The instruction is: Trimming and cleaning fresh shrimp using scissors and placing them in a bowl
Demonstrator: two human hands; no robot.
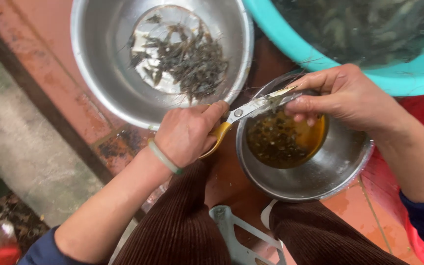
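Pinching a shrimp, right hand fingers; left hand grips scissors.

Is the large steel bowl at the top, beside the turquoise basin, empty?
No: the large steel bowl holds a heap of small grey shrimps lying in its middle.
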